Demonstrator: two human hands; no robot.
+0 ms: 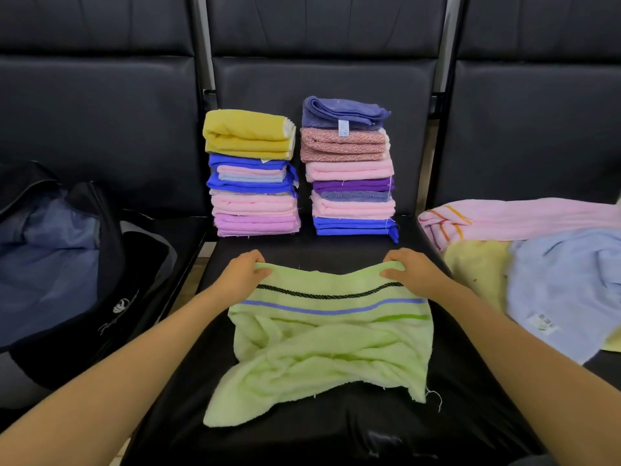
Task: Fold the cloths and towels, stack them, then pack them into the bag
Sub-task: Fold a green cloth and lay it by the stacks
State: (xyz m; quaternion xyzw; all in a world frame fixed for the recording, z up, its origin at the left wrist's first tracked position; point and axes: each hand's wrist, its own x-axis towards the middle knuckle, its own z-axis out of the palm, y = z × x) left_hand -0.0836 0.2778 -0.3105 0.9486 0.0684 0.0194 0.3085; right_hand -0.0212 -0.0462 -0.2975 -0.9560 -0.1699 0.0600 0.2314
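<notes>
Black padded seats fill my head view. On the middle one, my left hand and right hand each pinch a far corner of the green towel, fingers curled over its edge; the rest lies rumpled toward me. Behind it stand two piles of folded cloths: the left stack topped in yellow, the right stack in blue-grey. The dark bag gapes open on the left seat. A pink towel, light blue towel and pale yellow towel lie loose on the right.

Head camera looks forward and down, close.
</notes>
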